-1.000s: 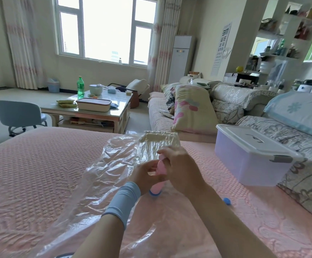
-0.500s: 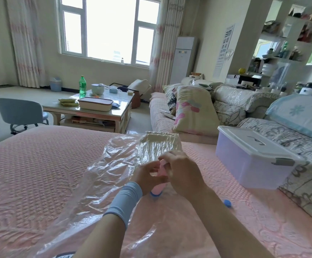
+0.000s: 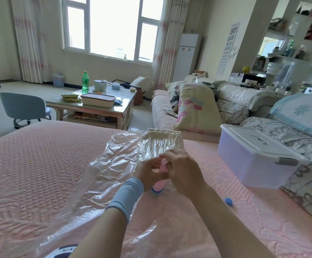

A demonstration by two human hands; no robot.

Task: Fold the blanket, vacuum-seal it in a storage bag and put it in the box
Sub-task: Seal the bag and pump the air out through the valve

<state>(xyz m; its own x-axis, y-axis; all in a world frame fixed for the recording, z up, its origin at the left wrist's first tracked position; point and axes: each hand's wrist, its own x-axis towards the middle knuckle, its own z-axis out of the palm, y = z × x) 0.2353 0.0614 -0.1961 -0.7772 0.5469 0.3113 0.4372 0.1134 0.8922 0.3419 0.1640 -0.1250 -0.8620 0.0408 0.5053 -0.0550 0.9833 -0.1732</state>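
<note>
A crinkled clear storage bag (image 3: 110,172) lies on the pink bedspread (image 3: 30,164), and a folded cream blanket (image 3: 160,142) shows through its far end. A pink hand pump (image 3: 160,183) stands upright on the bag's blue valve (image 3: 156,191). My left hand (image 3: 149,174) grips the pump's body low down. My right hand (image 3: 183,172) grips its upper part. A closed translucent box (image 3: 253,157) with a white lid sits to the right on the bed. A small blue cap (image 3: 228,201) lies loose on the bedspread.
A sofa (image 3: 162,108) with pillows stands beyond the bed. At the far left are a coffee table (image 3: 95,107) with a green bottle and a grey chair (image 3: 23,108). Shelves fill the right wall.
Both hands stay on the pump and shift slightly; the fingers of my right hand sit a little differently at the top. The bag and box have not moved.
</note>
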